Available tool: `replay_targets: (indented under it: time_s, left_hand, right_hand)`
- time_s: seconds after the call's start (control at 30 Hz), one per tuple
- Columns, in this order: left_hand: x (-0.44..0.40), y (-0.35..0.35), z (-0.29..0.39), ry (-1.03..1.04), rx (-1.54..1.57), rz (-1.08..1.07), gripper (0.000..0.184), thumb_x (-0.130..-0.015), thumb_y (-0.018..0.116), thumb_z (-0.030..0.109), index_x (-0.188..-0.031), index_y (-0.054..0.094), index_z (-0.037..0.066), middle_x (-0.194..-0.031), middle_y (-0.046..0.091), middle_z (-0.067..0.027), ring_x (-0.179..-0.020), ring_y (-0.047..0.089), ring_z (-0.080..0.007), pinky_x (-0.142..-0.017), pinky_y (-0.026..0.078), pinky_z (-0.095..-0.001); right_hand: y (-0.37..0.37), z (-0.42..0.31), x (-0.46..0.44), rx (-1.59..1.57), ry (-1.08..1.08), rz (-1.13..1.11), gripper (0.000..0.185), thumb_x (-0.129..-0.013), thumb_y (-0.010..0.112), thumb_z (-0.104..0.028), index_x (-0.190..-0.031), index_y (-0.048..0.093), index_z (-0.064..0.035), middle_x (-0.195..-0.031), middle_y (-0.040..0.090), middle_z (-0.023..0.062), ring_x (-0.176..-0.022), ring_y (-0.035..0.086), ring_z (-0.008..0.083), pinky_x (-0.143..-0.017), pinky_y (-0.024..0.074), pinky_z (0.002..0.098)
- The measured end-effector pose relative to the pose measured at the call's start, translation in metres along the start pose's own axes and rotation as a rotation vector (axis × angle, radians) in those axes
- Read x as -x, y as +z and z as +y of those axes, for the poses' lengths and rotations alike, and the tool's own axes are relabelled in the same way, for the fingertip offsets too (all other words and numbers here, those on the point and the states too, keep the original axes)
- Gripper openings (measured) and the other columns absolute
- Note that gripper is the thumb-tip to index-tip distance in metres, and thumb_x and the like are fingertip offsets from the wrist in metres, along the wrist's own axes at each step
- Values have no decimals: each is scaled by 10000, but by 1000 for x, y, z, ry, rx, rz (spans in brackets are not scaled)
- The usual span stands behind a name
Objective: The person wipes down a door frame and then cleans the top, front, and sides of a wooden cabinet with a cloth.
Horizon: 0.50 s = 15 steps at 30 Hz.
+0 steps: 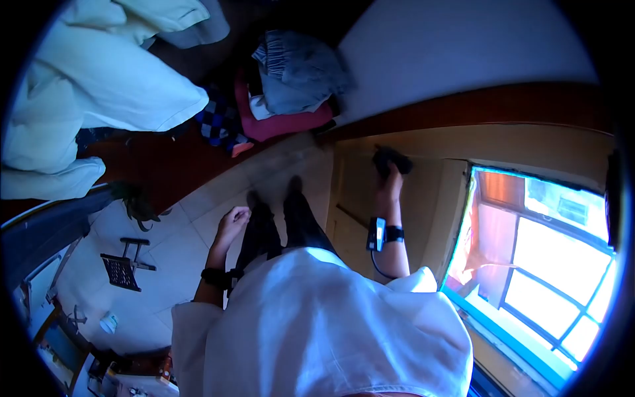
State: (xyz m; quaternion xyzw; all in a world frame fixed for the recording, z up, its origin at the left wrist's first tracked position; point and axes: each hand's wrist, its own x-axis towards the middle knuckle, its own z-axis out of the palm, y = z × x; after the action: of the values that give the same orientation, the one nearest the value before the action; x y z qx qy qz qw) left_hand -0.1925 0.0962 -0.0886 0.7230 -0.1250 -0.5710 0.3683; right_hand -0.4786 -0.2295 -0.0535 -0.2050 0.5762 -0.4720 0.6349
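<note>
My right hand (393, 178) is stretched out to the right and gripping a dark, crumpled cloth (390, 161). The cloth lies against a tan wooden door panel (423, 192), beside the frame of its window. My left hand (233, 221) hangs low in front of my legs. Its fingers are loosely curled, and I see nothing in them. A strap with a small device (377, 233) sits on my right forearm, and a dark band (215, 276) is around the left one.
Folded clothes (294, 73) are piled on a dark red surface ahead, with pale cloth (126, 73) hanging at left. A folding stool (126, 264) stands on the tiled floor (178, 241), near a white cup-like container (108, 322). A bright window (542, 264) is at right.
</note>
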Motion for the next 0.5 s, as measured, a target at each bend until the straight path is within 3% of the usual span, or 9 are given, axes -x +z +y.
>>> replay_targets:
  time_s: [0.1, 0.17, 0.23, 0.27, 0.3, 0.4, 0.5]
  left_hand:
    - [25, 11, 83, 120, 175, -24, 242, -893, 544, 125, -1110, 551, 18, -1007, 615, -72, -903, 591, -131, -769, 475, -245]
    - [48, 12, 145, 390, 194, -133, 255, -883, 539, 78, -1129, 533, 11, -1010, 609, -77, -905, 589, -132, -756, 475, -245]
    - [103, 10, 222, 629, 194, -263, 241, -868, 533, 54, -1101, 543, -8, -992, 609, -101, -919, 594, -164, -754, 479, -261]
    - [125, 7, 251, 832, 223, -414, 220, -834, 541, 21, -1050, 564, -17, -972, 611, -131, -888, 609, -208, -748, 488, -266]
    - [133, 15, 258, 1120, 452, -616, 215, -853, 548, 73, -1057, 581, 15, -1025, 595, -151, -965, 583, -220, -776, 495, -320]
    - [179, 38, 291, 1216, 638, -746, 99, -834, 573, 61, -900, 632, 17, -1023, 592, -169, -924, 599, -257, -745, 522, -345]
    - [186, 63, 335, 1199, 741, -753, 82, -846, 589, 75, -864, 654, 122, -977, 616, -67, -871, 611, -193, -740, 502, -284]
  right_hand:
    - [18, -18, -42, 43, -382, 20, 448, -820, 554, -90, -1246, 417, -74, -1181, 496, 127, -1050, 525, 257, -857, 488, 366]
    - [40, -51, -43, 229, -501, 70, 572, -804, 570, -83, -1326, 342, -30, -1230, 467, 150, -1105, 481, 252, -977, 371, 380]
    - [77, -90, 3, 393, -596, 20, 606, -798, 573, -93, -1352, 331, -51, -1254, 447, 143, -1126, 464, 247, -994, 340, 378]
    - [79, -100, 13, 419, -661, 21, 600, -804, 569, -109, -1357, 339, -68, -1259, 444, 135, -1136, 456, 246, -991, 344, 374]
    - [80, -105, 18, 439, -729, 19, 594, -811, 565, -124, -1362, 348, -85, -1264, 442, 127, -1147, 449, 245, -988, 347, 370]
    - [88, -107, 31, 440, -957, 36, 567, -874, 561, -249, -1380, 341, -120, -1264, 452, 116, -1162, 442, 236, -997, 335, 356]
    - [78, -86, 7, 354, -917, 69, 533, -915, 509, -301, -1380, 336, -106, -1312, 428, 120, -1187, 426, 239, -1029, 291, 361]
